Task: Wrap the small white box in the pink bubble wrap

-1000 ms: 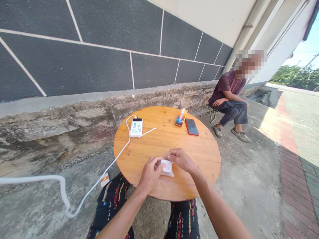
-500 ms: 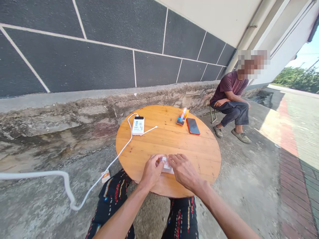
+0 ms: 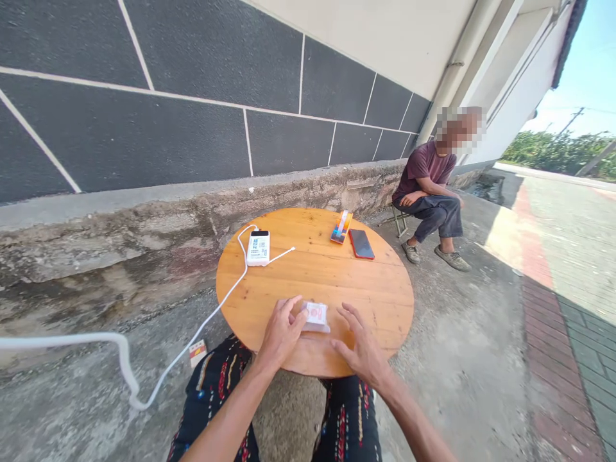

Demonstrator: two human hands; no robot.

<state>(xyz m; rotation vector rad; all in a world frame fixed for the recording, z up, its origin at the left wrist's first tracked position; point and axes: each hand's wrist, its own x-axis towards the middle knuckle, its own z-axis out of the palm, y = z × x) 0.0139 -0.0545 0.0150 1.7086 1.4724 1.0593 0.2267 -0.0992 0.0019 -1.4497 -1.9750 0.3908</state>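
Note:
A small white packet (image 3: 316, 314) with a reddish print and what looks like clear wrapping lies on the round wooden table (image 3: 308, 276), near its front edge. My left hand (image 3: 283, 327) is at the packet's left side, thumb at its edge and fingers bent; whether it grips the packet is hard to tell. To the right of the packet, my right hand (image 3: 360, 346) is apart from it, thumb and fingers spread, holding nothing.
A white power bank (image 3: 258, 249) with white cables sits at the table's left. At the back right are an orange and blue box (image 3: 341, 227) and a red-edged phone (image 3: 361, 244). A person (image 3: 428, 192) sits on a stool beyond. A small box (image 3: 197, 353) is on the ground.
My right hand has come off the packet and moved right, its fingers opening. More of the packet's top shows. The whole view has shifted slightly.

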